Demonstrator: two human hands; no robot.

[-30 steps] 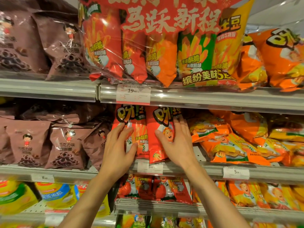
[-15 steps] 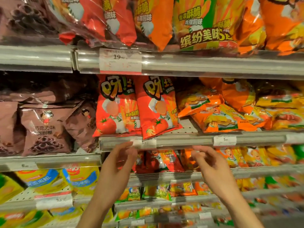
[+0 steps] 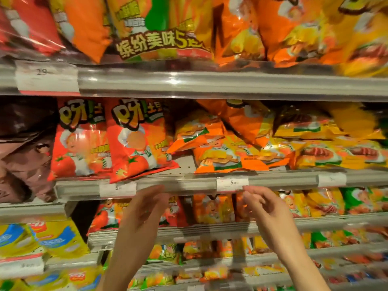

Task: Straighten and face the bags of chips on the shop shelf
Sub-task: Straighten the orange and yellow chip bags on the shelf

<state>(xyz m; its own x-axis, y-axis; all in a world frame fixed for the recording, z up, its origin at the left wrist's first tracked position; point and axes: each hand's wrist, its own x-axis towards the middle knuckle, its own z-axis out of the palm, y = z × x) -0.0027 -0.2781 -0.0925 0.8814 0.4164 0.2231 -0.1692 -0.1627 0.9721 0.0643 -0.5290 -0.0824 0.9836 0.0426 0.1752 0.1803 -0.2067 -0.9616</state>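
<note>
shop shelving fills the view, blurred. since a second ago both hands have dropped off the two red tomato chip bags point(image 3: 109, 139), which now stand upright and face out above the left hand point(image 3: 144, 211). the left hand and the right hand point(image 3: 262, 208) hang empty, fingers loosely curled, just under the shelf rail point(image 3: 189, 183). above the right hand, orange chip bags point(image 3: 226, 152) lie slumped flat, likely next; that rail and its price tag point(image 3: 232, 183) sit between.

Red tomato-print chip bags point(image 3: 109, 139) – orange bags point(image 3: 222, 152) beside – brown bags point(image 3: 23, 152) left.
</note>
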